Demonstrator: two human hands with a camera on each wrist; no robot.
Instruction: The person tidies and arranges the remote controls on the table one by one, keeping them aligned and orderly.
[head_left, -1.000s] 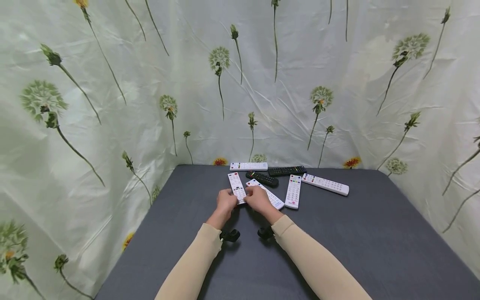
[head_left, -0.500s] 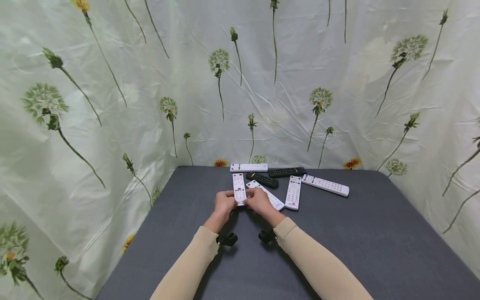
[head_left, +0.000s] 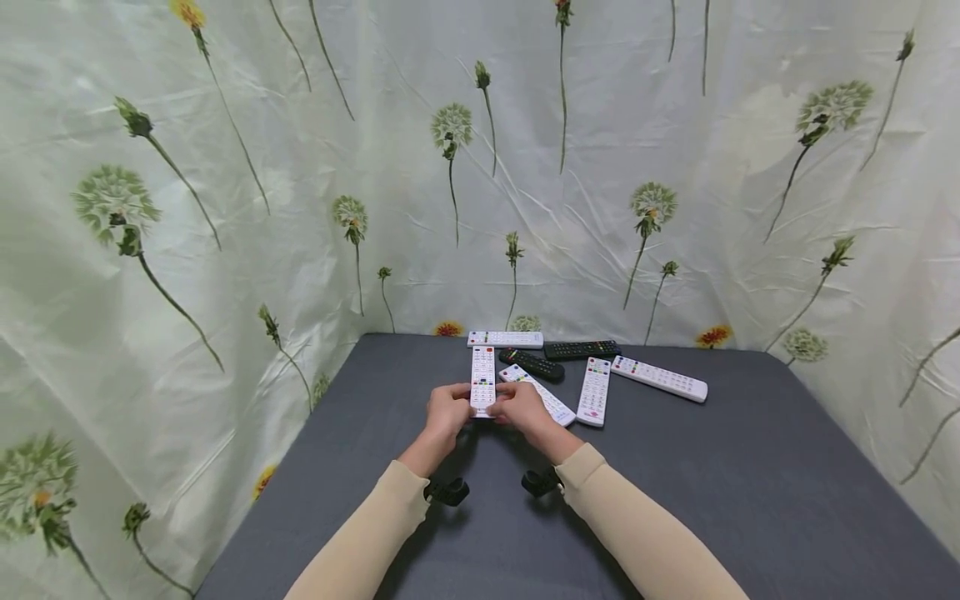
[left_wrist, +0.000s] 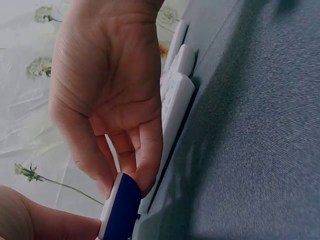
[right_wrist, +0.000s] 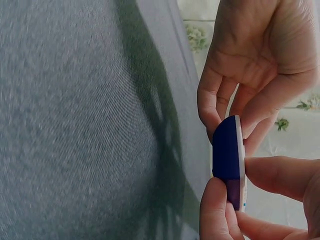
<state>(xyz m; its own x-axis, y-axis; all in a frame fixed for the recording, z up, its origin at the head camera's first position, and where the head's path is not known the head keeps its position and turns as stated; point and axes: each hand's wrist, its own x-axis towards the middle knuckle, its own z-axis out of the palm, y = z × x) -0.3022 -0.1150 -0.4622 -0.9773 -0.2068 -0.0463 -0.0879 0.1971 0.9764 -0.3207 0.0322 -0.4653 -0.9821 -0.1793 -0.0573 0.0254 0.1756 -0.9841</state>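
Both hands hold a white remote control (head_left: 483, 379), its button side up and its long side pointing away from me. My left hand (head_left: 447, 408) pinches its near left edge; my right hand (head_left: 527, 410) pinches the near right edge. Seen from the left wrist, the remote's near end (left_wrist: 121, 207) is dark blue under a white top, with the left thumb (left_wrist: 50, 220) against it. The right wrist view shows fingers of both hands under this end, above the table. Just right of the held remote lie a slanted white remote (head_left: 551, 402) and a black remote (head_left: 534, 365).
At the table's back edge lie a white remote (head_left: 506, 339) crosswise and a second black remote (head_left: 582, 349). Farther right are two more white remotes, one upright to me (head_left: 594, 392) and one slanted (head_left: 660, 379). A flowered curtain (head_left: 405, 208) hangs behind the dark table (head_left: 720, 483).
The held remote has turned from leaning left to pointing straight away from me, both hands staying on it. The head view has shifted slightly. The other remotes lie as before.
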